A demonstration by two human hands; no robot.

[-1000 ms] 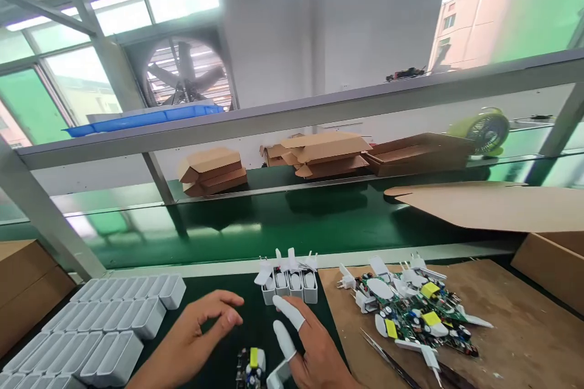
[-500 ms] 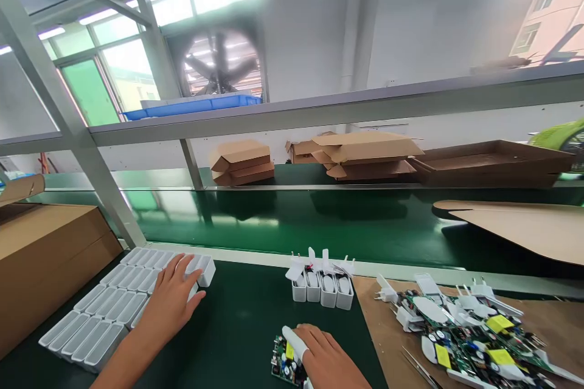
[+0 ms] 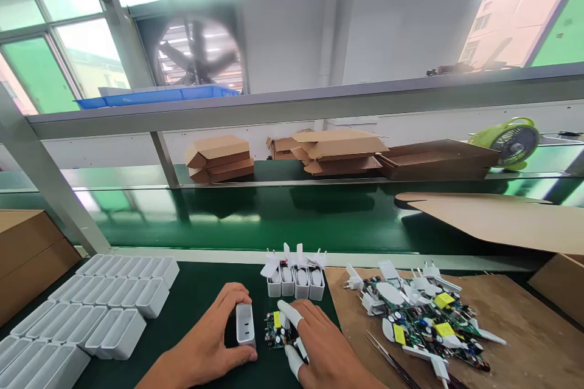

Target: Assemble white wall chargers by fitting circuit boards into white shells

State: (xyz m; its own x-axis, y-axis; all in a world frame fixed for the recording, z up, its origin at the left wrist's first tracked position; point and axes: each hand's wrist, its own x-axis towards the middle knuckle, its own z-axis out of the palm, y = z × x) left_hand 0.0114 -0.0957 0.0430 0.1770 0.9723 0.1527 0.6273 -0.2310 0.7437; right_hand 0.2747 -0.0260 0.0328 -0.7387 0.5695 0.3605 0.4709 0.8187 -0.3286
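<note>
Between the thumb and fingers of my left hand (image 3: 212, 337) stands a small white plastic case (image 3: 245, 324), its slotted face toward me. Just right of it, my right hand (image 3: 319, 340), with white covers on some fingertips, is closed on a green circuit board (image 3: 275, 331) with a yellow block and small parts. Beyond my hands is a row of filled white cases (image 3: 301, 282), with boards and pale plugs sticking out of the top. On the left, empty white cases (image 3: 109, 298) lie in rows on the dark green mat.
A heap of circuit boards with white plugs (image 3: 415, 310) lies on a brown board (image 3: 515, 310) at the right, tweezers (image 3: 390, 358) beside it. A green conveyor belt (image 3: 292, 219) runs behind, below a grey rail (image 3: 292, 112). A cardboard box (image 3: 31, 261) stands left.
My left hand has moved right from the rows of empty cases, bringing one case beside the circuit board. My right hand stays at the board. The view has turned right.
</note>
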